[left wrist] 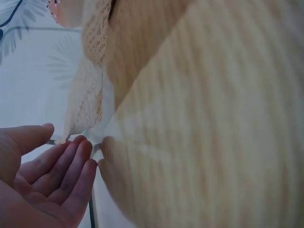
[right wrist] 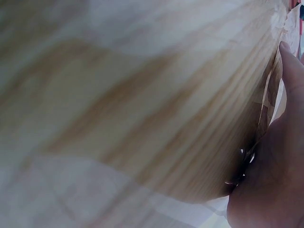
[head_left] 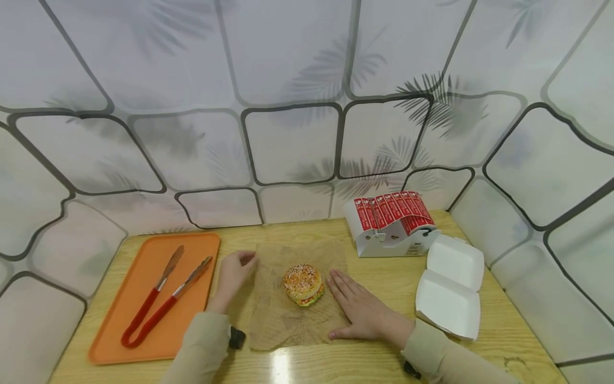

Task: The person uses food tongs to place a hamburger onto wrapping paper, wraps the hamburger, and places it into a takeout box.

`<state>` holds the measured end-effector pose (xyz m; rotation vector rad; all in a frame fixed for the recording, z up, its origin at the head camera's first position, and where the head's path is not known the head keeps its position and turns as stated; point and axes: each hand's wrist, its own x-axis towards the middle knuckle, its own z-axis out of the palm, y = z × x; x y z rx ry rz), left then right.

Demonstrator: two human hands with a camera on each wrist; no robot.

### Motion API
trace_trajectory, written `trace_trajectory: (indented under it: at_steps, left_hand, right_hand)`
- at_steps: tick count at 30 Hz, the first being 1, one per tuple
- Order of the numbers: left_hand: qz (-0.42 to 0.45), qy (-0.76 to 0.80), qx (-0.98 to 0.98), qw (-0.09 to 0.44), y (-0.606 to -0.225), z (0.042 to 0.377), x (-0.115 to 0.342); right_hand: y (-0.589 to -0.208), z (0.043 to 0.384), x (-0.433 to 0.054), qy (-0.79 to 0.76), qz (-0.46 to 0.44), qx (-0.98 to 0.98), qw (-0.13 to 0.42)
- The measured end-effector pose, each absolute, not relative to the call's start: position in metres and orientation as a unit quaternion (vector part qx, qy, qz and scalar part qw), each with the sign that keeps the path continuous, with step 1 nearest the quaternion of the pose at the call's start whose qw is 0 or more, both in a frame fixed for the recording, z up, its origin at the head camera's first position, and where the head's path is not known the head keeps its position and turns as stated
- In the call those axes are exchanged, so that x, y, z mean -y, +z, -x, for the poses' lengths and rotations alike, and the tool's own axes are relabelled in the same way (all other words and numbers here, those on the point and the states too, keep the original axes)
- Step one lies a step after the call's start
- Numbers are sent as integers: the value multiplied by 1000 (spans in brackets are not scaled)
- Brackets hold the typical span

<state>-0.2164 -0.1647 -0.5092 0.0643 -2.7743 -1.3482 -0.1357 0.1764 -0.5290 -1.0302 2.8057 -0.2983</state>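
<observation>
In the head view a sesame-topped burger [head_left: 303,284] sits on a sheet of brown wrapping paper [head_left: 273,330] spread over the table. At the sheet's left edge is my left hand [head_left: 235,277]. The left wrist view shows that hand's fingers [left wrist: 71,164] slightly bent beside the paper [left wrist: 88,92], with the thumb held away from them; whether they touch the edge is hard to tell. My right hand [head_left: 362,309] lies flat on the right part of the paper, fingers straight and pointing towards the burger. The right wrist view catches only part of it [right wrist: 270,175].
An orange tray [head_left: 192,330] at the left carries red-handled tongs [head_left: 160,298]. Towards the back right stands a white carton of red-and-white folded boxes [head_left: 390,226]. An open white clamshell box [head_left: 448,301] lies right of my right hand. A patterned wall [head_left: 292,144] encloses the table.
</observation>
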Motion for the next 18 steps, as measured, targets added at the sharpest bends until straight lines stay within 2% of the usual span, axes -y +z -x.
trace_trajectory:
  at_steps: [9, 18]
  left_hand:
    - [-42, -477, 878, 9, -513, 217, 162]
    - [-28, -494, 869, 0, -510, 215, 155]
  right_hand:
    - [-525, 135, -176, -100, 348, -929, 74]
    - [-523, 136, -174, -79, 348, -931, 77]
